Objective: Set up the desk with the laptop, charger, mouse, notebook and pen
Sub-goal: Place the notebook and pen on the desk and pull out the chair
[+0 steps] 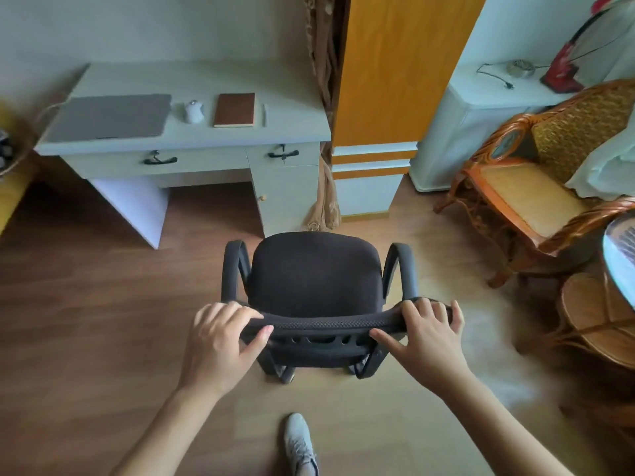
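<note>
Right now both hands grip the top edge of the chair (314, 280) backrest: the left hand (220, 341) curls over its left end, fingers on the front side and thumb pressed against the rear, while the right hand (424, 338) wraps the right end the same way, fingers draped over the top and thumb stretched along the back of the rim. Neither hand holds any of the desk items. The chair is black, with looped armrests on either side, and stands on the wood floor (86, 304) with its seat facing the desk (206, 77), set a little to the right of the desk's knee space and apart from it. One grey shoe (299, 444) shows on the floor behind the chair, between the forearms. Well beyond the hands, on the pale desktop, the closed grey laptop (110, 115) lies flat at the left. Just right of it sits the white mouse (193, 111), then the brown notebook (235, 109), lying closed, and beside its right edge a pale pen (264, 115), roughly parallel to the notebook. A cord runs off the laptop's left side, too blurred to follow. Right of the desk stands an orange cabinet (405, 70), and a wicker armchair (536, 187) fills the room's right side.
</note>
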